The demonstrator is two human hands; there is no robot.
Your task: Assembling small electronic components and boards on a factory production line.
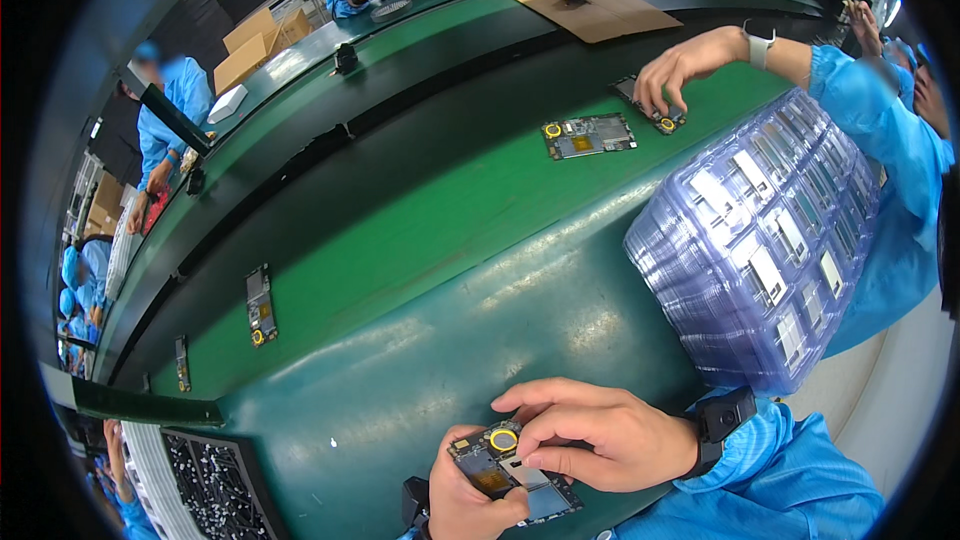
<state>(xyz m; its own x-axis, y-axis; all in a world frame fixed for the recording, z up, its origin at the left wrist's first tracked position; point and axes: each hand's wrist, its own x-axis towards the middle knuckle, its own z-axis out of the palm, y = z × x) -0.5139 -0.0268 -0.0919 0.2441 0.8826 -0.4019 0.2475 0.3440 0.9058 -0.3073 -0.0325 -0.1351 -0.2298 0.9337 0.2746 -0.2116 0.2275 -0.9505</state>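
Currently I have both hands at the lower edge of the view, closed around one circuit board (515,475) held just above the green bench (420,340). My left hand (470,495) cups the board from below with its thumb on the near edge; my right hand (590,435) lies over the top, fingertips pinched onto the board beside its yellow ring part (504,439). A black wrist strap (725,420) sits on my right wrist. To the right, a tall stack of clear plastic trays (765,240) stands on the bench, close to my right forearm and blocking that side. On the conveyor belt (400,220) beyond, well apart from my hands, lie a second board (588,135) and a third board (261,305). A co-worker's hand (680,75) in a blue sleeve presses on another board (650,105) at the belt's far right. A dark parts tray (215,480) lies at the lower left.
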